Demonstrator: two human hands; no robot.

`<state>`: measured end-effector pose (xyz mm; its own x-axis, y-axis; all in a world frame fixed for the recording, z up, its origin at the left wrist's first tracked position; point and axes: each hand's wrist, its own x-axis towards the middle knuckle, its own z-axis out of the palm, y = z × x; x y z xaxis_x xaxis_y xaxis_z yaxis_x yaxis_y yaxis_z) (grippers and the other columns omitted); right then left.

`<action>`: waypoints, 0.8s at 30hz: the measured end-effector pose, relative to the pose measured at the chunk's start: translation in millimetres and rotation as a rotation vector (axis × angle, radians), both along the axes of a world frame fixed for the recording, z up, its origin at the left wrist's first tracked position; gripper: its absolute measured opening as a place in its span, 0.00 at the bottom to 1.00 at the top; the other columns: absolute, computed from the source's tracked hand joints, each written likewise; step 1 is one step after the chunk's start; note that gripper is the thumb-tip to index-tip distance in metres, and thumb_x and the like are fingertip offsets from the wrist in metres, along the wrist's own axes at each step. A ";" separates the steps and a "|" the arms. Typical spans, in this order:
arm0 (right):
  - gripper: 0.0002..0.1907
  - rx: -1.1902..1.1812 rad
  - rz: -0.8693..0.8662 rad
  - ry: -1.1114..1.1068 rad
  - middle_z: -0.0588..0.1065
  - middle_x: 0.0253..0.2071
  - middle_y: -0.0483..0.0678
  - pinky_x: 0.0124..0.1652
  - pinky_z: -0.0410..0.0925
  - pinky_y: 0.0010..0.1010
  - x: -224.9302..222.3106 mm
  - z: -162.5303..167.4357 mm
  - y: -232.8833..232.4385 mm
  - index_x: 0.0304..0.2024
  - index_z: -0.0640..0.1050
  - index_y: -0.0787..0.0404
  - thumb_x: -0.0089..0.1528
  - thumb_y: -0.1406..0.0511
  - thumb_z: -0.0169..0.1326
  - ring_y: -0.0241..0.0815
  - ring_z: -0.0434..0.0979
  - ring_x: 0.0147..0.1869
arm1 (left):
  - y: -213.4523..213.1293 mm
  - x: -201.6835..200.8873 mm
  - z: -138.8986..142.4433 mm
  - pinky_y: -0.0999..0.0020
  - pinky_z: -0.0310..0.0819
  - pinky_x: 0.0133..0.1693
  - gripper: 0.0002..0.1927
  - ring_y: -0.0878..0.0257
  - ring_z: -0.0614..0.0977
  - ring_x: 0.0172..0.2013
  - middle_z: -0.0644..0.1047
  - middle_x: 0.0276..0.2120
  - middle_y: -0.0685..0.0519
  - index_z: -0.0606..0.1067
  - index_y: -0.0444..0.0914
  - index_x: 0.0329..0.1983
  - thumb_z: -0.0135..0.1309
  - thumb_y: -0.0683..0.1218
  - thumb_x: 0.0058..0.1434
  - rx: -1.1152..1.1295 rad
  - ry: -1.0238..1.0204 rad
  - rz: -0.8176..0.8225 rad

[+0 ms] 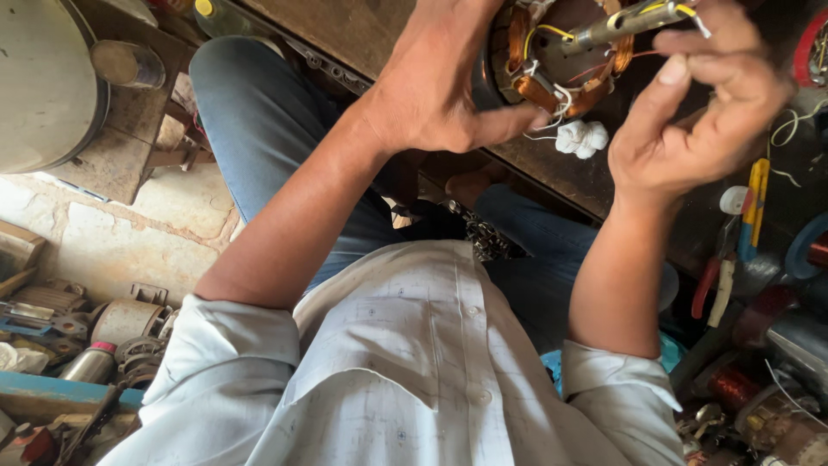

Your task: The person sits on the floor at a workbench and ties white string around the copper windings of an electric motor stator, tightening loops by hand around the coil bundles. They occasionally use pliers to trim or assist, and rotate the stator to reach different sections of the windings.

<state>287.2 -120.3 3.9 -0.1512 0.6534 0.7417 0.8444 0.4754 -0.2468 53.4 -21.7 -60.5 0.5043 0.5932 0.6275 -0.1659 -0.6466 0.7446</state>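
A round motor stator (561, 60) with copper windings and thin white and yellow leads rests on a dark wooden bench (595, 181) at the top. My left hand (440, 86) grips its left rim, thumb pointing right under the coils. My right hand (699, 112) is closed on a slim metal tool with a yellow band (630, 22), whose tip lies over the windings. A small wad of white string (582, 136) lies on the bench just below the stator.
Red-handled pliers (714, 280) and a yellow-handled tool (756, 203) lie at the right, with wire spools and a copper coil (733, 387) below. A large metal drum (43, 86) stands at top left. Motor parts and scrap (103, 336) crowd the stone floor at left.
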 end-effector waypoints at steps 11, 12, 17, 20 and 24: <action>0.10 0.053 0.207 -0.188 0.81 0.37 0.57 0.39 0.73 0.37 -21.8 15.7 -2.7 0.43 0.70 0.68 0.64 0.75 0.58 0.50 0.82 0.36 | 5.7 23.2 31.2 0.68 0.75 0.32 0.10 0.60 0.83 0.31 0.80 0.31 0.53 0.77 0.39 0.40 0.68 0.44 0.62 -0.033 0.069 -0.103; 0.11 0.052 0.221 -0.209 0.81 0.38 0.56 0.38 0.73 0.37 -18.1 14.2 -2.5 0.44 0.70 0.67 0.63 0.75 0.59 0.50 0.83 0.37 | 6.5 23.8 30.3 0.68 0.76 0.33 0.09 0.61 0.84 0.32 0.80 0.32 0.53 0.77 0.39 0.41 0.66 0.43 0.62 -0.053 0.061 -0.127; 0.31 -0.272 0.111 0.234 0.77 0.49 0.54 0.47 0.73 0.35 12.9 5.0 -7.7 0.59 0.65 0.68 0.64 0.64 0.71 0.48 0.81 0.50 | 16.8 18.6 26.7 0.66 0.75 0.30 0.06 0.60 0.83 0.29 0.80 0.29 0.52 0.78 0.40 0.40 0.64 0.43 0.63 -0.074 0.088 -0.172; 0.35 -0.404 0.097 0.119 0.73 0.55 0.52 0.53 0.69 0.32 34.9 0.1 -7.3 0.63 0.64 0.67 0.63 0.61 0.71 0.46 0.75 0.56 | 16.4 16.7 23.8 0.66 0.76 0.32 0.07 0.59 0.83 0.31 0.81 0.33 0.51 0.77 0.38 0.44 0.63 0.44 0.66 0.008 0.069 -0.135; 0.32 -0.425 -0.084 -0.316 0.70 0.47 0.49 0.52 0.67 0.36 52.2 -2.2 -9.0 0.51 0.68 0.63 0.57 0.55 0.72 0.47 0.71 0.50 | 11.8 24.9 20.2 0.66 0.74 0.27 0.08 0.59 0.82 0.27 0.80 0.29 0.50 0.77 0.39 0.42 0.63 0.47 0.67 -0.039 0.157 -0.059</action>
